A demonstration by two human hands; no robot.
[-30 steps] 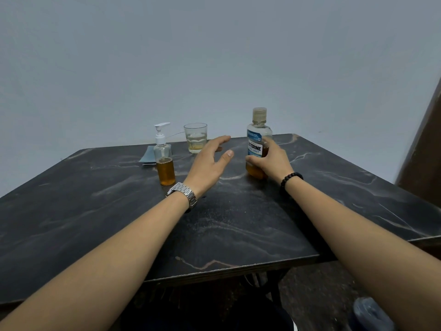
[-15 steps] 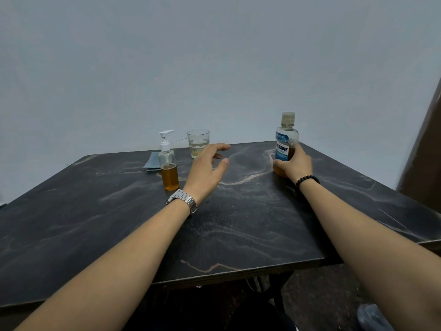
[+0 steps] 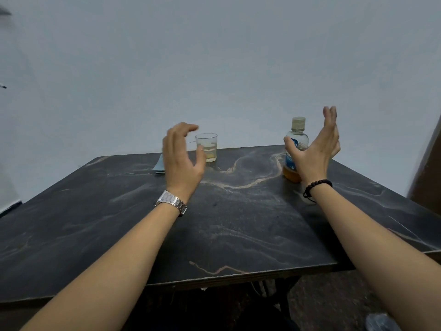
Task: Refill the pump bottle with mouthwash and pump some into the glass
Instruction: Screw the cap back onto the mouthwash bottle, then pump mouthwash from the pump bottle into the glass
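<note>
The mouthwash bottle (image 3: 296, 139) stands capped near the table's far right edge, with amber liquid low in it. My right hand (image 3: 315, 151) is raised just in front of and right of it, fingers spread, holding nothing. A clear glass (image 3: 207, 145) with a little pale liquid stands at the far middle. My left hand (image 3: 181, 158) hovers open with curled fingers just left of the glass. The pump bottle is hidden behind my left hand.
A folded blue cloth (image 3: 158, 164) lies at the far edge, left of my left hand. The dark marble-patterned table (image 3: 226, 223) ends against a grey wall. A brown panel (image 3: 429, 163) stands at the right.
My right hand let go of the mouthwash bottle and lifted with fingers spread. My left hand rose and now covers the pump bottle.
</note>
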